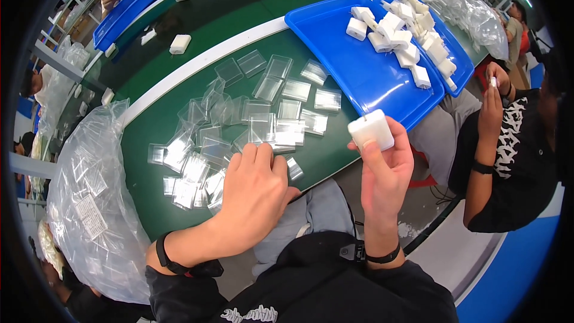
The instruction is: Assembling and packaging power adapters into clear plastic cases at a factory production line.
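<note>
My right hand (pixel 387 170) holds up a white plug-in charger (pixel 372 130) between thumb and fingers. A thin metal prong sticks up from the charger's top, and the blue tray lies just beyond it. On the left, my left hand (pixel 256 182) reaches palm down over the scattered clear plastic sleeves (pixel 289 132). Its fingertips touch the near sleeves, and the thumb stands apart from the fingers. The hand hides some of the sleeves under it.
Two blue trays (pixel 323 39) overlap at the far right; white chargers (pixel 391 30) are heaped in them. A big clear plastic bag (pixel 95 203) bulges at the left. Beyond a white rail (pixel 197 63) runs a green belt with loose chargers. A co-worker (pixel 508 161) sits at the right.
</note>
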